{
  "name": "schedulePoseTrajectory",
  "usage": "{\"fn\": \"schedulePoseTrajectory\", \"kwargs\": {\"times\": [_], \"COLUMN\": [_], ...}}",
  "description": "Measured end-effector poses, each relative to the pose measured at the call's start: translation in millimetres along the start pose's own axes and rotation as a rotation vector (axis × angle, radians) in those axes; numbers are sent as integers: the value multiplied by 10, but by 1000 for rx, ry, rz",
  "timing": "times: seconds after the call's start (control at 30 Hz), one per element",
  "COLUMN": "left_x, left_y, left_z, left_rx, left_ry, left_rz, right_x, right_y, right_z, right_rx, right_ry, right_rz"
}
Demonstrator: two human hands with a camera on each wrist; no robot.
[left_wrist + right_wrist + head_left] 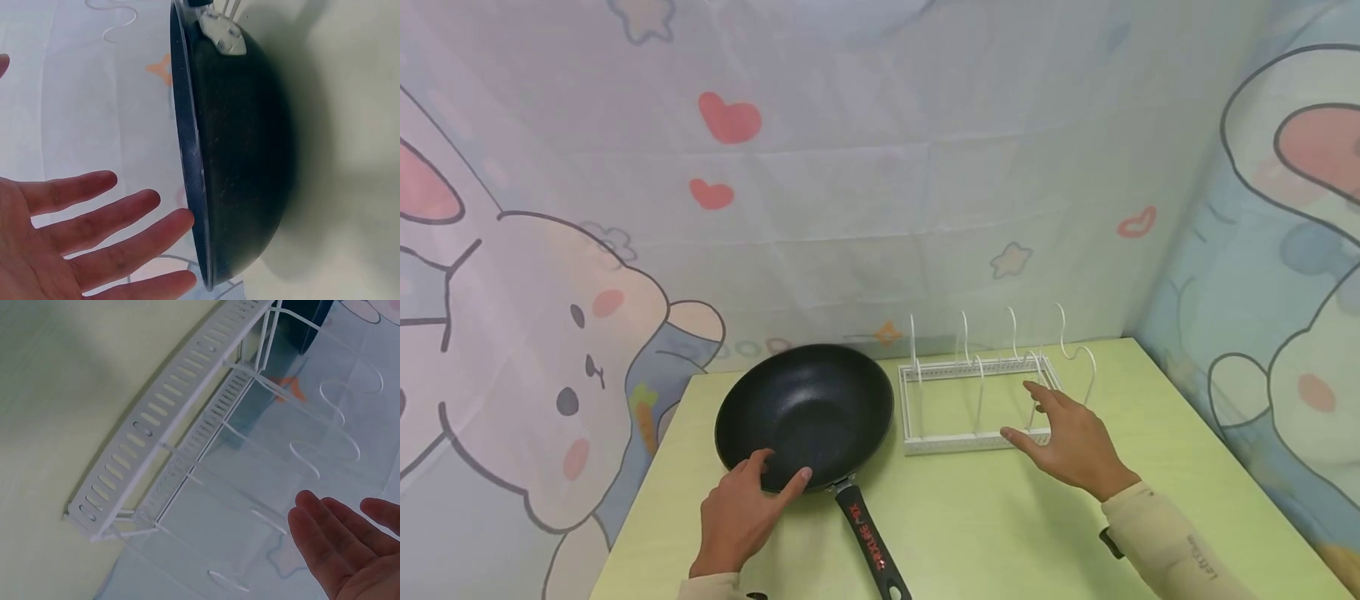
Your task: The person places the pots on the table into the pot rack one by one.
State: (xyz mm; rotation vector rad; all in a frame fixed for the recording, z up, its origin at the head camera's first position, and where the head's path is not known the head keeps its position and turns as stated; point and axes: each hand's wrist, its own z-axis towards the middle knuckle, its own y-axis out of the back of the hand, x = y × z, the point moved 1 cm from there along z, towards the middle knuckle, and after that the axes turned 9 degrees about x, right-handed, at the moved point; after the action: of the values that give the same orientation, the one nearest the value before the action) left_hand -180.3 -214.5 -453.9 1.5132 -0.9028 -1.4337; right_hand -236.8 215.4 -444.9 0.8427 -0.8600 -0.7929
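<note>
A black wok (808, 408) with a long black handle (871, 537) sits at the left of the table, its handle toward the front. My left hand (741, 508) hovers by the near left rim of the wok, thumb and fingers spread, holding nothing; in the left wrist view its fingers are beside the wok's side (244, 150), and contact is hard to judge. To the right of the wok stands a white wire rack (943, 443) with curved upright dividers. My right hand (1071, 442) is above the rack's front right corner, empty, fingers extended; the right wrist view shows the rack's slotted side (159, 412).
The pale green table (992, 533) backs onto a cloth (835, 275) printed with hearts, stars and rabbits. More of this cloth hangs along both sides. The rack and wok stand close together near the table's back edge.
</note>
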Motion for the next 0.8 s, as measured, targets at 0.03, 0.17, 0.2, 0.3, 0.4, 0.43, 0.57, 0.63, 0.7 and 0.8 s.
{"fn": "schedulePoseTrajectory", "kwargs": {"times": [0.03,0.17,0.2,0.3,0.4,0.43,0.57,0.63,0.7,0.8], "left_x": [1,13,17,30,37,37,22,5,-18,-61], "left_y": [-15,-76,-93,-148,-207,-225,-284,-309,-334,-382], "left_z": [-14,-64,-76,-120,-170,-187,-238,-253,-260,-266], "left_rx": [1,10,13,26,31,32,30,39,52,77], "left_ry": [1,16,23,42,56,59,67,71,77,84], "left_rz": [-5,-26,-32,-48,-70,-76,-93,-94,-95,-107], "right_x": [14,84,104,161,221,242,326,363,396,447], "right_y": [-23,-113,-138,-206,-271,-290,-358,-379,-392,-401], "right_z": [-6,-28,-36,-67,-99,-109,-137,-152,-164,-178], "right_rx": [7,34,38,55,84,96,131,142,148,165], "right_ry": [1,21,27,40,40,41,44,47,43,41], "right_rz": [2,11,16,47,76,88,124,154,179,231]}}
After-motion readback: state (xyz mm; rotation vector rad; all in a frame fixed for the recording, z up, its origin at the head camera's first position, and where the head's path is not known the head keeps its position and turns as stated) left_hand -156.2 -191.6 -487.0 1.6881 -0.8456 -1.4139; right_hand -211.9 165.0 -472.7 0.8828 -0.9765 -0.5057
